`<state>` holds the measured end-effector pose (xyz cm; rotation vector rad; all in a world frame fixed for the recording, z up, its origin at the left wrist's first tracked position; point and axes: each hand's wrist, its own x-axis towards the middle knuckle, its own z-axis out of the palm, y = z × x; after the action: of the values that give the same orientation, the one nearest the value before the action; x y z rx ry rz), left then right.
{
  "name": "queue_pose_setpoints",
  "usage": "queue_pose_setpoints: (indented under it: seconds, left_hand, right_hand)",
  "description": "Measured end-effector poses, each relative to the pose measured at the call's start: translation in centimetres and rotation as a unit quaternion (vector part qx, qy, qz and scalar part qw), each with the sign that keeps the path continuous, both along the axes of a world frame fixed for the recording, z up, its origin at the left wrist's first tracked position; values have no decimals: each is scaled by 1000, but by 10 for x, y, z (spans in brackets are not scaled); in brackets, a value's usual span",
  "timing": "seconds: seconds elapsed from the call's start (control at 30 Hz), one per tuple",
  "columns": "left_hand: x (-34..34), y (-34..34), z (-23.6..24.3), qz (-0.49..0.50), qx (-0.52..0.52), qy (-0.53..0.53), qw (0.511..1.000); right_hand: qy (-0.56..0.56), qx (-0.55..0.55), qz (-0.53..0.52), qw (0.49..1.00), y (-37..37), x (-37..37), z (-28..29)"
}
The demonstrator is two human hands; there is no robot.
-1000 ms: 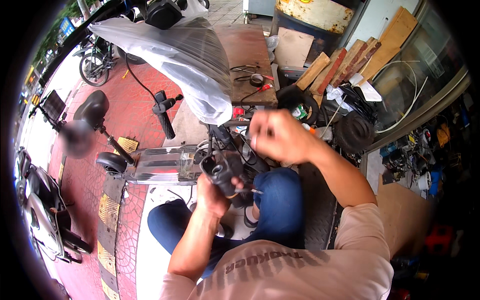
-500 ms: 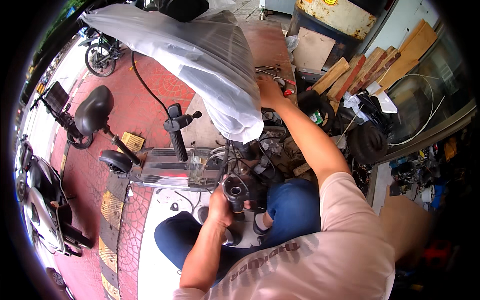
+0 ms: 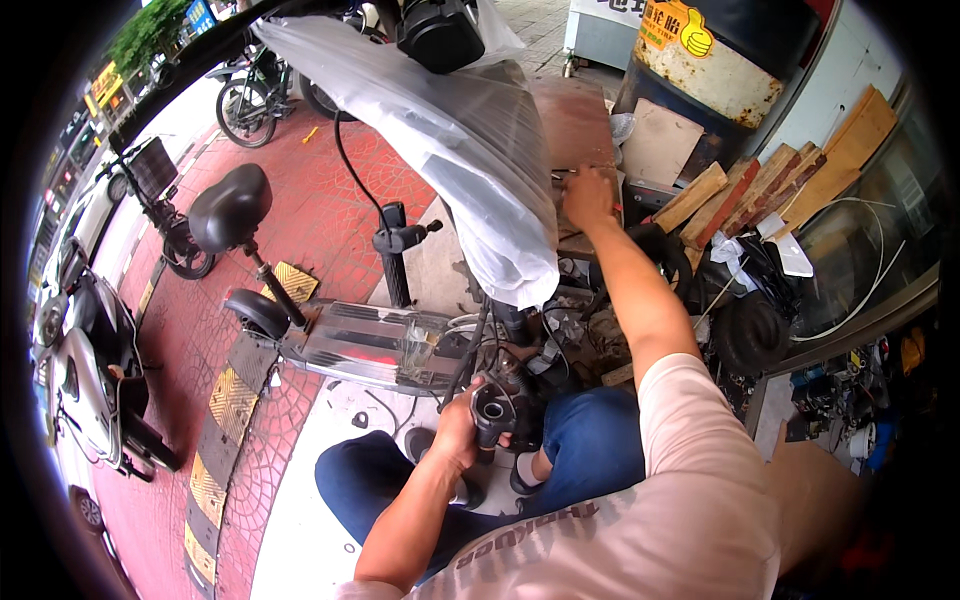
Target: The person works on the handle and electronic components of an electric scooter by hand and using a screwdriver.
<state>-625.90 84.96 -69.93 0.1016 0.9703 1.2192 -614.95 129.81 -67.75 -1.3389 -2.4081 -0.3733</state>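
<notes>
A second ago my right hand (image 3: 592,200) was raised in the air over my knees; now its fingers are out over the table (image 3: 575,122), at its near end beside the plastic sheet (image 3: 480,180), by a slim dark thing (image 3: 559,174) (too small to name from here). Whether they have closed on it I can't tell. My left hand (image 3: 460,428) has kept its fingers wrapped round the black part (image 3: 492,408), round hole upward, between my knees and nearer the right. To my mind that leaves the work on the part paused: 1 hand keeps it steady while the other is away at the table. Counting up, I have 1 black part, 1 plastic sheet, 1 scooter deck (image 3: 350,345) lying past my left knee, 1 black saddle (image 3: 230,207) on its post, and 1 upright handlebar grip (image 3: 396,275). Off to the right I make it about 5 wooden boards (image 3: 765,190) leaning together, at least 1 tyre (image 3: 750,332) below them, and 1 rusty drum (image 3: 715,85) behind.
</notes>
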Motion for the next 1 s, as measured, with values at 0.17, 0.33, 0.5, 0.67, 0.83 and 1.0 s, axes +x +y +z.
queue_pose_setpoints:
  seconds: [0.17, 0.33, 0.5, 0.67, 0.83, 1.0]
  left_hand:
    - [-7, -7, 0, 7, 32, -1, 999]
    - [-7, -19, 37, 42, 35, 22, 998]
    - [-13, -32, 80, -68, 124, 178, 974]
    - [-25, -49, 91, -162, 156, 273, 935]
    - [-28, -64, 122, -213, 142, 456, 852]
    - [-42, -77, 142, -210, 131, 597, 763]
  right_hand:
    - [349, 68, -19, 935, -11, 36, 101]
    - [370, 65, 103, 921, -120, 110, 214]
    - [69, -115, 148, 980, -263, 142, 244]
    - [141, -335, 364, 858, -357, 92, 219]
    - [143, -394, 408, 811, -384, 28, 168]
    - [240, -547, 370, 711, -389, 10, 147]
